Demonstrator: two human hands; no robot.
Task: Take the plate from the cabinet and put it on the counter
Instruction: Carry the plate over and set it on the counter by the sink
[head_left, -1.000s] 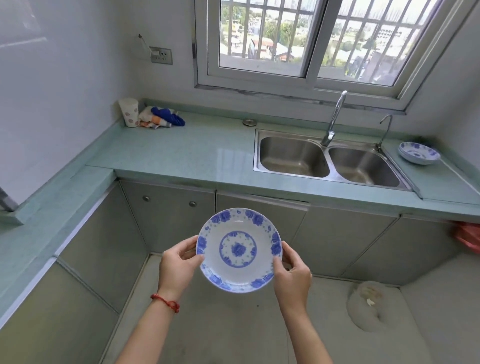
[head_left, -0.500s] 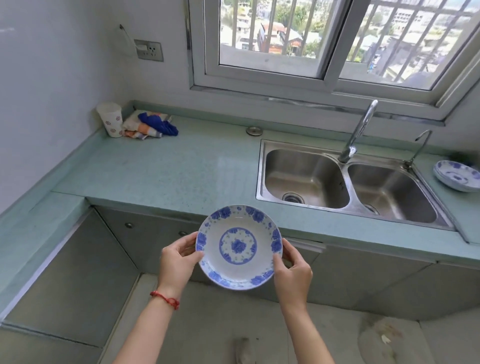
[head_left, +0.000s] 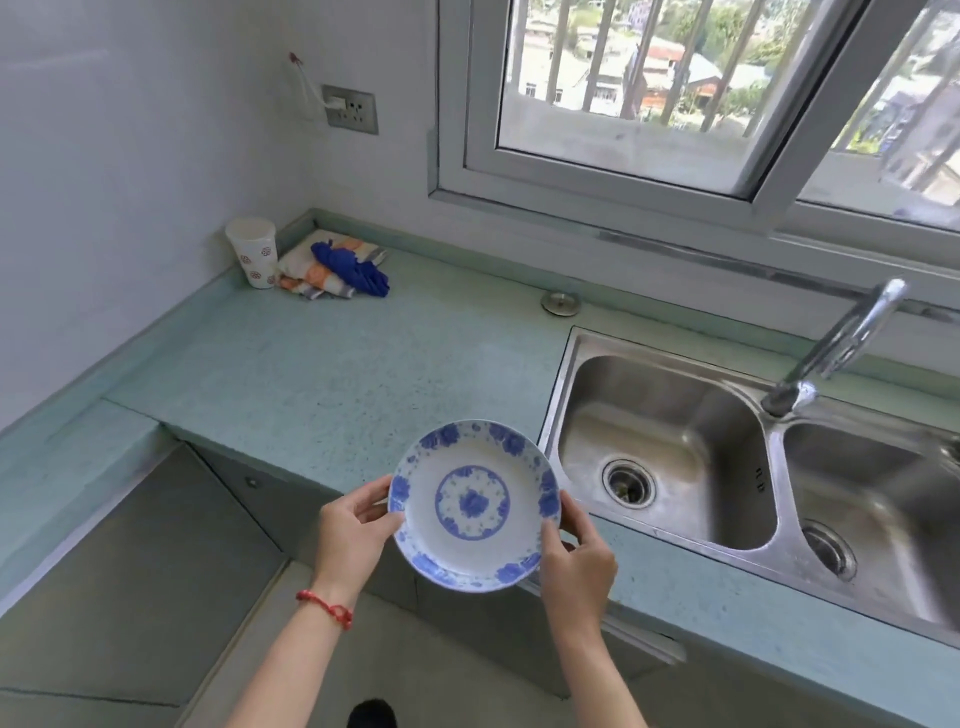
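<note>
Plate held in both hands at the counter's front edge, not yet set down.

The counter lies broad and bare between the corner clutter and the sink, likely the landing spot. The plate hangs in the air over the counter's front lip, just left of the sink, touching no surface. It faces up, tilted slightly toward the person so its blue centre shows; being round, it has no long axis. The left hand and right hand pinch opposite rims, fingers curled underneath and thumbs on top, a two-sided grip that probably keeps it level. Far off in the corner sit a cloth and cup.
</note>
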